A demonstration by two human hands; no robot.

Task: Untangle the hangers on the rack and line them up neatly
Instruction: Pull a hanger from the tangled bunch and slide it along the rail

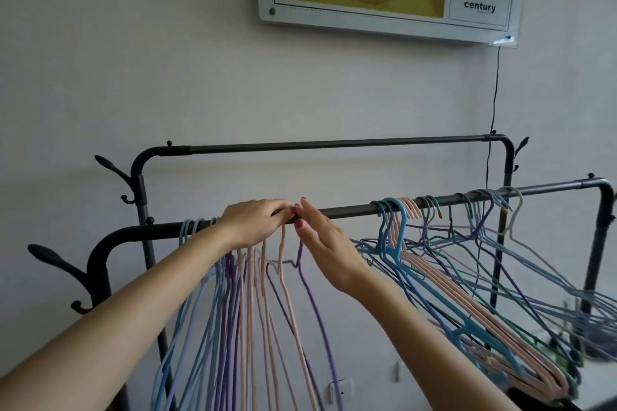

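Hangers [253, 304] hang in a tidy bunch at the left of the near rail [347, 210], while a tangled, slanting cluster [444, 264] crowds the right. At mid-rail the left hand [257, 220] curls its fingers over the hooks and rail, and the right hand [320, 240], fingers nearly straight, touches a purple hanger's [310, 290] neck. This looks like seating one freed hanger; next, probably reaching right to lift another clear.

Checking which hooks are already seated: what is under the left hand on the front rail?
Pink and purple hangers hang down from beneath the left hand on the front rail. Their hooks are covered by the fingers, so whether they sit on the rail cannot be seen.
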